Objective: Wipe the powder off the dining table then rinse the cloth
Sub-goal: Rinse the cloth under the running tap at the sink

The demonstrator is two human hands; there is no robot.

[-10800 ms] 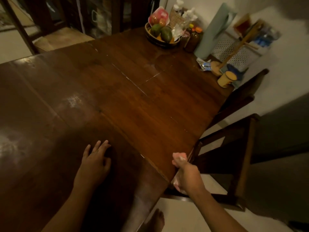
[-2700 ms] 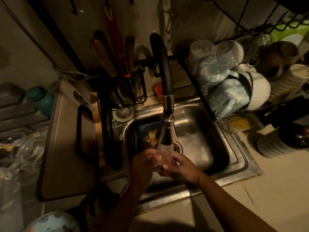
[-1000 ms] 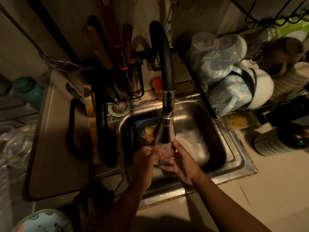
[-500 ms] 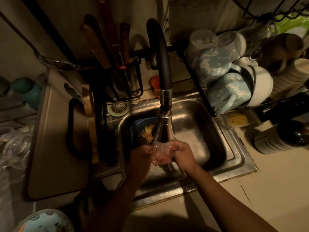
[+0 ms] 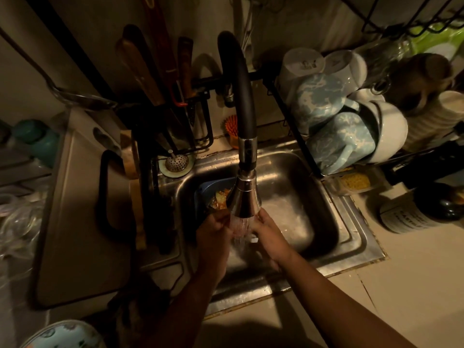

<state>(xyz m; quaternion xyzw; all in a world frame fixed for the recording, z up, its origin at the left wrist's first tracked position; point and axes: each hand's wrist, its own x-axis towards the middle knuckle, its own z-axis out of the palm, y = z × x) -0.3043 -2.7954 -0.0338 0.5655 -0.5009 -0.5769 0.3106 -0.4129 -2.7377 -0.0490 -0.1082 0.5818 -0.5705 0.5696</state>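
I stand at a steel sink (image 5: 351,237). Water streams from the black faucet (image 5: 244,192), whose chrome spray head hangs over the basin. A small pinkish cloth (image 5: 242,228) is under the stream, bunched between both hands. My left hand (image 5: 213,237) grips its left side with curled fingers. My right hand (image 5: 270,237) holds its right side, fingers wrapped round it. Most of the cloth is hidden by the fingers and the falling water. The dining table is out of view.
A blue bowl with food scraps (image 5: 213,194) sits in the basin's left. A dish rack (image 5: 339,126) with mugs and bowls stands at the right. Knives and utensils (image 5: 160,91) hang behind the sink, a tray (image 5: 82,222) lies left, a dark jar (image 5: 421,212) right.
Since the table frame I have come to the sink. Over the last second both hands keep working the cloth under the running water; they have shifted only slightly.
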